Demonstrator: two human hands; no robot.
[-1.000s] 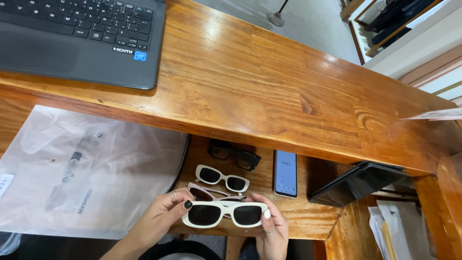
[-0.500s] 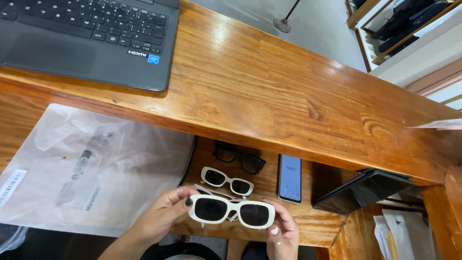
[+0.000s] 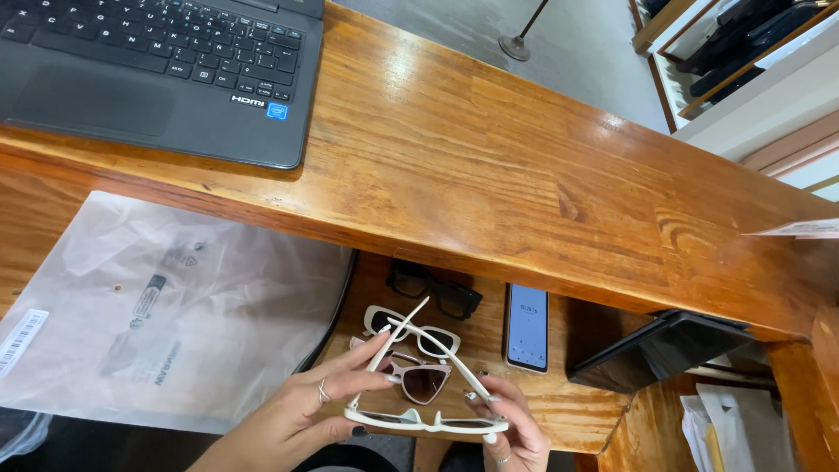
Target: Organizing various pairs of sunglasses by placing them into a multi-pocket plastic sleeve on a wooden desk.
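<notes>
Both my hands hold a pair of white-framed sunglasses (image 3: 426,421) low in the head view, tipped flat with its arms unfolded and pointing away from me. My left hand (image 3: 319,406) grips the left end of the frame, and my right hand (image 3: 509,426) grips the right end. Just under them on the lower wooden shelf (image 3: 559,404) lie pink-framed sunglasses (image 3: 419,378), a second white pair (image 3: 411,328) and a black pair (image 3: 434,290).
A smartphone (image 3: 527,326) with a lit screen lies right of the glasses. A black case (image 3: 660,351) sits further right. A clear plastic bag (image 3: 166,315) covers the left. A black laptop (image 3: 162,74) rests on the upper desk (image 3: 489,166). Papers (image 3: 734,428) stand at lower right.
The white sunglasses were facing me with arms folded; now they are tipped flat and their arms are unfolded, pointing away. Both hands keep hold of the frame.
</notes>
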